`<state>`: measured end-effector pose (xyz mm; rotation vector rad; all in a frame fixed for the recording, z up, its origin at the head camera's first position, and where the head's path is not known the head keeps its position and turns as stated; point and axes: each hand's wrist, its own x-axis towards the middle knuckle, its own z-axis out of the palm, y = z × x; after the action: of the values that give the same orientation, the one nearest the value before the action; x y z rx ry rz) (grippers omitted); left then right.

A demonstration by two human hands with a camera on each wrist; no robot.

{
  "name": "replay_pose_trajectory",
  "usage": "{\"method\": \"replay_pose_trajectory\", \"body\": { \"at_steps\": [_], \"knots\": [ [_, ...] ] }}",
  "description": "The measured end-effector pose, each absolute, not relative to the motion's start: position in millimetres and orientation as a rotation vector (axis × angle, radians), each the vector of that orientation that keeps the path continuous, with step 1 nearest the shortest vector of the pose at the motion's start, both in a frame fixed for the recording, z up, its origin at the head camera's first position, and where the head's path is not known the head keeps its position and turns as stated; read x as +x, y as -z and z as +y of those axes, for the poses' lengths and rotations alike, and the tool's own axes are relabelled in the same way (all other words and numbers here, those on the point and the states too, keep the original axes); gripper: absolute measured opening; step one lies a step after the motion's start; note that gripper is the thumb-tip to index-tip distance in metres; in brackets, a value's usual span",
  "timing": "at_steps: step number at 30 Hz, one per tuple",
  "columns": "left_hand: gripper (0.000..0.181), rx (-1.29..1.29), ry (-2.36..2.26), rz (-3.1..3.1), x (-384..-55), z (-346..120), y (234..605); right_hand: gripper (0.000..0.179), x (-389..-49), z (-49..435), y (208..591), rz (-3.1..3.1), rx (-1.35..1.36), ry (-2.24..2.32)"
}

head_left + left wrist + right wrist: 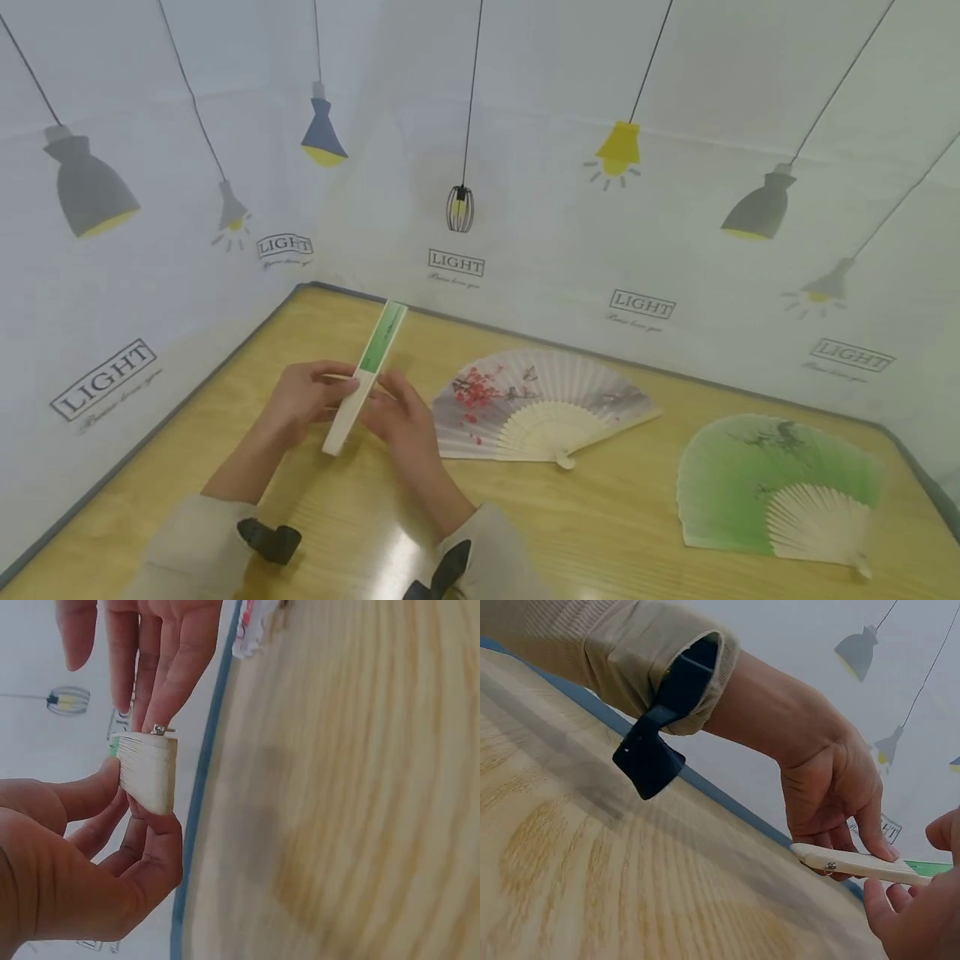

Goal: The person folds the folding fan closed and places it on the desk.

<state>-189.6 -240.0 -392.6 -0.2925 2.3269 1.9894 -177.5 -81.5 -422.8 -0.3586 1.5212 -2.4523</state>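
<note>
A folded hand fan (381,340), its ribs pale and its leaf edge green, is held up over the table, tilted with its far end upward. My left hand (306,395) pinches it near the middle, thumb on one face and fingers on the other. On the opposite side is my right hand (403,410), its fairly straight fingers reaching to the fan. In the left wrist view, those fingertips (156,712) meet the edge by the metal rivet (159,730), while the thumb stands apart. The right wrist view shows the rivet end (810,855) sticking out past the left hand.
An opened fan with red blossoms (525,408) lies on the wooden table (600,517) right of my hands. Farther right lies an opened green fan (780,483). White backdrop sheets (540,208) printed with lamps stand behind the table's dark edge.
</note>
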Motion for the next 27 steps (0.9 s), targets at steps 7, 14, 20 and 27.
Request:
{"method": "replay_pose_trajectory", "body": {
  "at_steps": [7, 14, 20, 27],
  "knots": [
    [0.042, -0.472, -1.956, 2.333, -202.0, -255.8, 405.1, 0.052, -185.5, -101.0, 431.3, 1.388, -0.177, 2.459],
    [0.036, -0.596, -1.779, 2.467, -209.7, -259.4, 411.1, 0.055, -187.3, -113.0, 441.0, 1.365, -0.171, 2.417],
    [0.026, -0.612, -1.471, 2.702, -213.9, -256.8, 407.8, 0.052, -191.5, -122.1, 446.5, 1.562, -0.208, 2.365],
    [0.023, -0.631, -1.244, 2.781, -216.6, -257.8, 399.9, 0.052, -199.9, -126.4, 444.1, 1.453, -0.122, 2.378]
  ]
}}
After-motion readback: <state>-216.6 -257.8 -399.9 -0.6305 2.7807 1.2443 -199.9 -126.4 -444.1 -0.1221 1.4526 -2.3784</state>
